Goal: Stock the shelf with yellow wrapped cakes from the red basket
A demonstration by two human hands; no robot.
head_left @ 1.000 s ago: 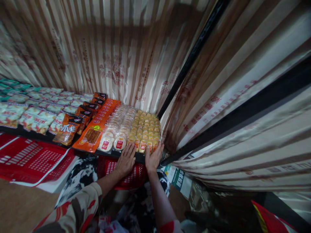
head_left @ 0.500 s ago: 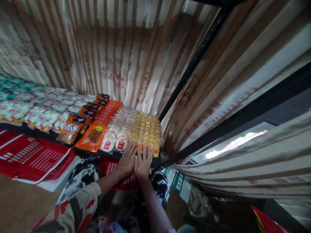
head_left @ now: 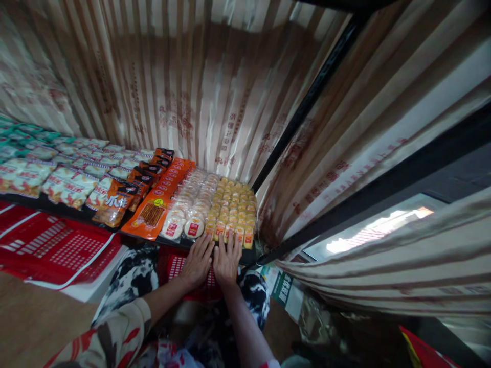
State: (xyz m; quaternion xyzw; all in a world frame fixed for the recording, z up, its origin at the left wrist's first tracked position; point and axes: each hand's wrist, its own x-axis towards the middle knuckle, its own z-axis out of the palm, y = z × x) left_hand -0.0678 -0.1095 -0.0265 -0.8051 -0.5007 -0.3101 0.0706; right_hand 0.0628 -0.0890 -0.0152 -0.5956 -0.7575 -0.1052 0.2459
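Observation:
My left hand [head_left: 197, 261] and my right hand [head_left: 227, 259] lie side by side, fingers stretched flat, at the front edge of a low black shelf [head_left: 49, 205]. Their fingertips touch the front of the rows of small yellow wrapped snacks [head_left: 233, 210]. Left of these lie rows of round white cakes in clear wrap with red labels [head_left: 188, 204]. Neither hand holds anything.
Orange snack packs [head_left: 158, 201], dark orange bags [head_left: 119, 196] and pale green-white bags [head_left: 46, 171] fill the shelf to the left. A red plastic basket [head_left: 57, 248] sits below at left, another [head_left: 180, 266] under my hands. Striped printed sheeting [head_left: 215, 92] hangs behind and at right.
My right hand slid left from the shelf's right corner to lie beside my left hand. The view shifted slightly, and a bright gap opened under the sheeting at right.

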